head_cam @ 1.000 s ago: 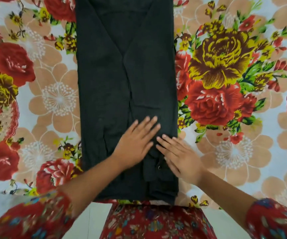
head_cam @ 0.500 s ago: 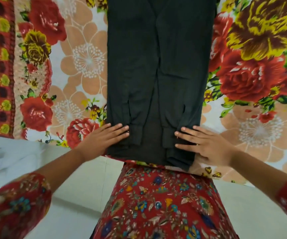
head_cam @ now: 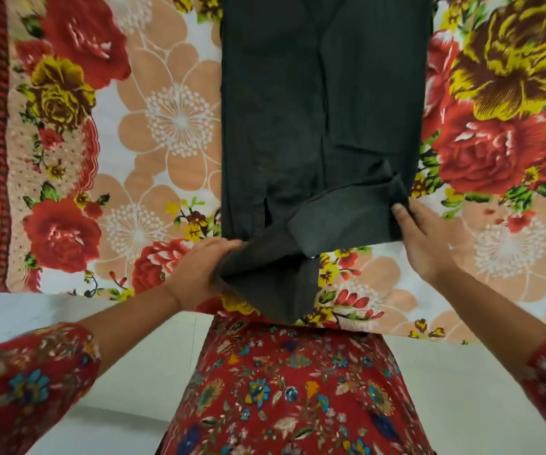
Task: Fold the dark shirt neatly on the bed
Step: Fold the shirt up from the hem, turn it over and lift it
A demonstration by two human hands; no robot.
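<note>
Head view: left hand pinches the dark shirt at its lifted near corner; right hand clamps the opposite corner. Soft matte cloth lies as a long strip on the floral bedsheet.

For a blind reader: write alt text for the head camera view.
Both hands lift the near end of a long, narrow-folded dark shirt off a floral bedsheet: the left hand grips the near-left corner, the right hand the near-right edge. The far part lies flat.

Dark shirt, long narrow strip, near hem lifted
</note>
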